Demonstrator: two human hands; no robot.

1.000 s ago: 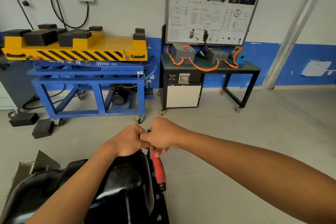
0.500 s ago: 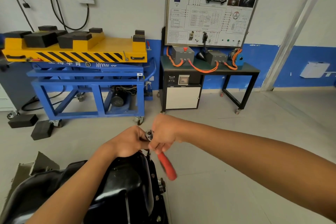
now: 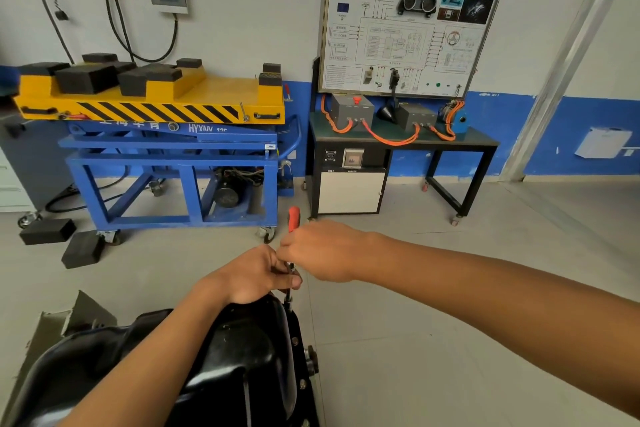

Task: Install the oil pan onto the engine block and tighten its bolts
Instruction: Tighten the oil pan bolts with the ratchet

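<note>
Right hand (image 3: 320,250) fisted round the ratchet (image 3: 293,218) handle, with the red grip sticking out the far side and pointing up. Left hand (image 3: 254,274) curled round the ratchet head, touching the right hand. The extension drops from there to the far-right corner of the pan (image 3: 242,340). Pan is black, near left, belly up; can't tell what's under it. Bolts (image 3: 294,341) sit along its right flange. Lift cart (image 3: 149,107) far left, bench (image 3: 478,140) far centre.

Glossy black oil pan (image 3: 242,350), seemingly painted metal.
</note>
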